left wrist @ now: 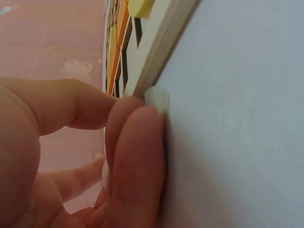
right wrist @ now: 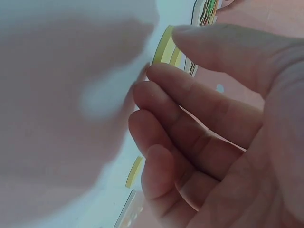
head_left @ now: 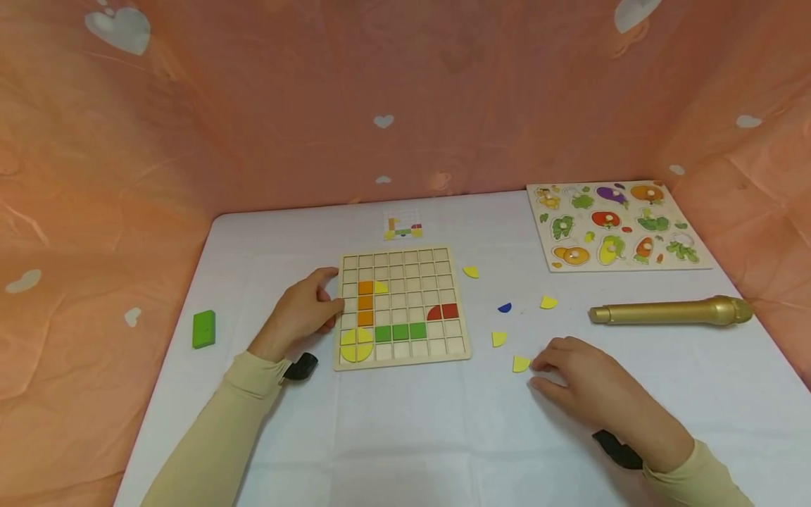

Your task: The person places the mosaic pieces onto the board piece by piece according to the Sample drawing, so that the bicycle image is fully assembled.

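A wooden grid board (head_left: pixel 405 362) lies on the table, with orange, green and red pieces and a yellow circle of quarter pieces (head_left: pixel 357 345) in its cells. At its left edge rests my left hand (head_left: pixel 303 304), touching the rim (left wrist: pixel 159 45) with thumb and fingertips. My right hand (head_left: pixel 589 377) is at the right, low over the table. Its thumb and index fingertips are spread beside a yellow quarter-circle piece (head_left: pixel 521 364), also visible past the thumb in the right wrist view (right wrist: pixel 164 46). Nothing is gripped in it.
More yellow quarter pieces (head_left: pixel 499 339) and a blue half-round piece (head_left: pixel 504 308) lie right of the board. A small pattern card (head_left: pixel 403 224) is behind it. Farther right are a vegetable peg puzzle (head_left: pixel 592 243) and a gold microphone (head_left: pixel 671 312). At far left stands a green block (head_left: pixel 204 329).
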`<state>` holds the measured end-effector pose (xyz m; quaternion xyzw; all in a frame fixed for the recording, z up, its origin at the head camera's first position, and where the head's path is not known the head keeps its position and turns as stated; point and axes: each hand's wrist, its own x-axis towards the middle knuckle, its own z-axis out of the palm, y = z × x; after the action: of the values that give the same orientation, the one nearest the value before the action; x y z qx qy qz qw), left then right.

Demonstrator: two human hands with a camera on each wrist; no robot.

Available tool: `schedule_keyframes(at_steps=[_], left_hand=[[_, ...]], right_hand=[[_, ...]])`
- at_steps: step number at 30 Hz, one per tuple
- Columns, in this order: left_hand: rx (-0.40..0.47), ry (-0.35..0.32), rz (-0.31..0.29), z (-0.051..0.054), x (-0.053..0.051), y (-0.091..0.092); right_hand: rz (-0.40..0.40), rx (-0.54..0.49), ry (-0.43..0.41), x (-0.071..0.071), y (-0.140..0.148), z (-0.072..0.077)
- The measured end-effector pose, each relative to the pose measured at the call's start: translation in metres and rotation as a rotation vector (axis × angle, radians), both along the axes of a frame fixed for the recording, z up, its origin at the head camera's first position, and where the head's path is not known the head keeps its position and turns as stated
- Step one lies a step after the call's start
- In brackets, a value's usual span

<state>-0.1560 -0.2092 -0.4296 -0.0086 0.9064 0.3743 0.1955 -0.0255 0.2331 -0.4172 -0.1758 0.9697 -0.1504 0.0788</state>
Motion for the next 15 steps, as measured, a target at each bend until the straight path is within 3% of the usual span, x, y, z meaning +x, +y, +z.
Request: schedule_keyframes(at_steps=[10, 15], left_hand=[[-0.006, -0.007, 0.010, -0.0013, -0.0001, -0.0004], [0.002, -0.001, 0.001, -0.0002, 0.0000, -0.0015]], right_hand=[[0.009, 0.005, 0.067, -0.0077, -0.0012, 0.0035], [-0.018, 0.011, 0.017, -0.0059, -0.0053, 0.0035]])
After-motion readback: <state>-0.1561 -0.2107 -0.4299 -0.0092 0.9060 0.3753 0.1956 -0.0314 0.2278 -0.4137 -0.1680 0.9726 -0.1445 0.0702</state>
